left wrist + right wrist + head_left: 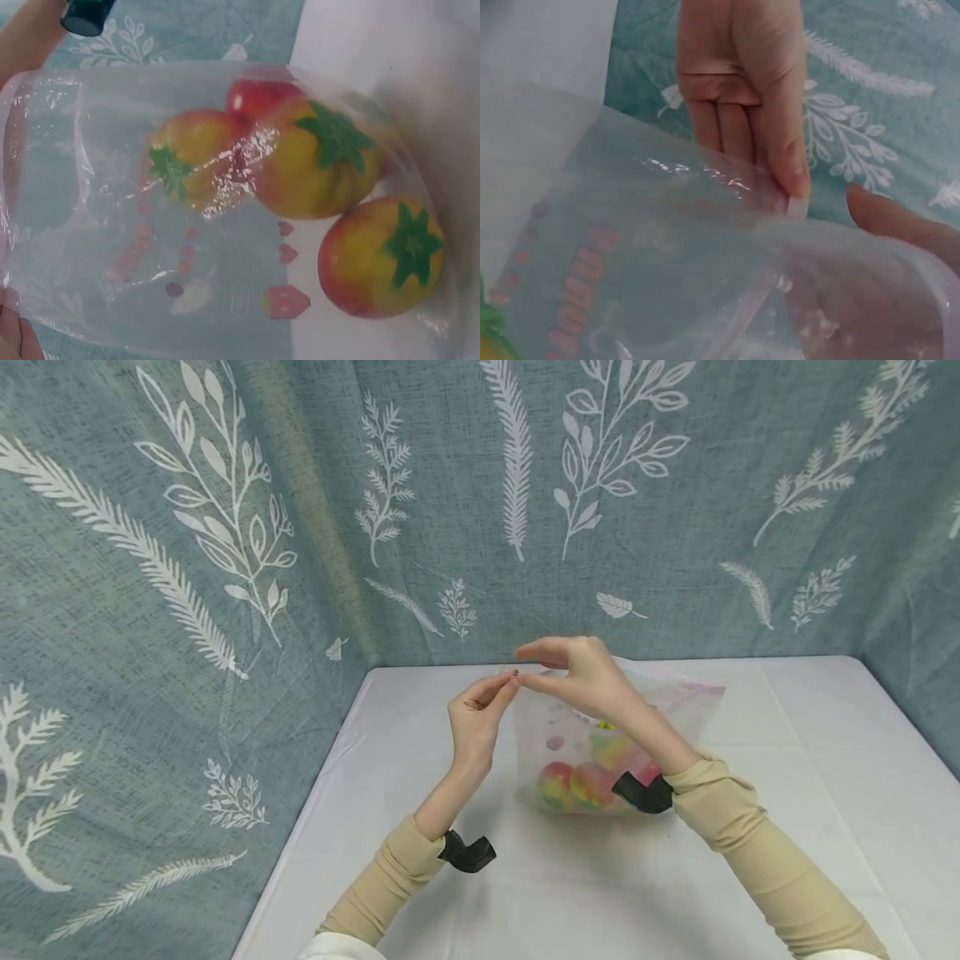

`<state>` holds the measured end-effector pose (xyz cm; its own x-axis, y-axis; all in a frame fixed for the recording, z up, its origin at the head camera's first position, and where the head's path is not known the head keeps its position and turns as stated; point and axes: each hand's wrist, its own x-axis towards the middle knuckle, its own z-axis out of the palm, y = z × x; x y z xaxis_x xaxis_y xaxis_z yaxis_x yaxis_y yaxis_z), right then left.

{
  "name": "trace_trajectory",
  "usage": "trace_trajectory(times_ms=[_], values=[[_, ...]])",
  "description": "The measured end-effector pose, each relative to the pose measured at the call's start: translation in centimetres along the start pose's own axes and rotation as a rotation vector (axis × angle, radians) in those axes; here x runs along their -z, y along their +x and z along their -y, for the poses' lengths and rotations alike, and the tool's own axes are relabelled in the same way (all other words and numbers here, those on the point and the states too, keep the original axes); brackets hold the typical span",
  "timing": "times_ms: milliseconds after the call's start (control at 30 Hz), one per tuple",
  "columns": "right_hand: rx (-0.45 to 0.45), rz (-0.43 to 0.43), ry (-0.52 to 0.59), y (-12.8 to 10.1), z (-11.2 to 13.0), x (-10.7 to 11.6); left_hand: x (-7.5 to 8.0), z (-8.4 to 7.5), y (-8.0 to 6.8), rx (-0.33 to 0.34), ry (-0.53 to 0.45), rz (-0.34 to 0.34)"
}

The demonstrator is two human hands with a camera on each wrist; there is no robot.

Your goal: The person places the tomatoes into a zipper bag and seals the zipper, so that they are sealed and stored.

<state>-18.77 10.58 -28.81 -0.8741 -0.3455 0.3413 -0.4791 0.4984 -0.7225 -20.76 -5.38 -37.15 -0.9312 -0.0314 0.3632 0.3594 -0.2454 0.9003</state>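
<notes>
A translucent plastic bag [536, 743] with pink printing and a pinkish top edge stands upright on the table. Inside are several round red-and-yellow fruits [379, 259] with green star-shaped leaf tops, perhaps toy ones. My left hand [476, 714] pinches the bag's upper left corner between thumb and fingers; the right wrist view shows this left hand [742, 97] at the whitish edge strip. My right hand [581, 677] is at the bag's mouth, thumb and fingers spread apart. Its thumb [900, 225] is outside the plastic, while its fingers show blurrily through it.
A white cloth covers the table [390, 760]. Behind it and at the left hangs a grey-green curtain [450, 485] with white leaf patterns. Black wrist devices [467, 852] sit on both forearms, the right one in front of the bag.
</notes>
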Motion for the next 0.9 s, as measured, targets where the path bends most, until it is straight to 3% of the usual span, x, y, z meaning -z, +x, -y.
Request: trace_trajectory(times_ms=[133, 400, 700, 900], values=[[0.035, 0.008, -0.026, 0.1, -0.6, -0.4, -0.2, -0.1, -0.2, 0.031, -0.040, -0.021], [0.109, -0.057, -0.072, 0.1, -1.2, -1.2, -0.5, 0.0, -0.5, 0.054, -0.070, -0.035], [0.124, -0.110, -0.099, 0.0, -1.2, -1.1, -0.5, -0.1, -0.5, 0.084, -0.065, -0.009], [0.103, -0.101, -0.089, -0.1, -1.0, -0.9, -0.5, -0.4, -0.6, 0.080, -0.062, -0.011]])
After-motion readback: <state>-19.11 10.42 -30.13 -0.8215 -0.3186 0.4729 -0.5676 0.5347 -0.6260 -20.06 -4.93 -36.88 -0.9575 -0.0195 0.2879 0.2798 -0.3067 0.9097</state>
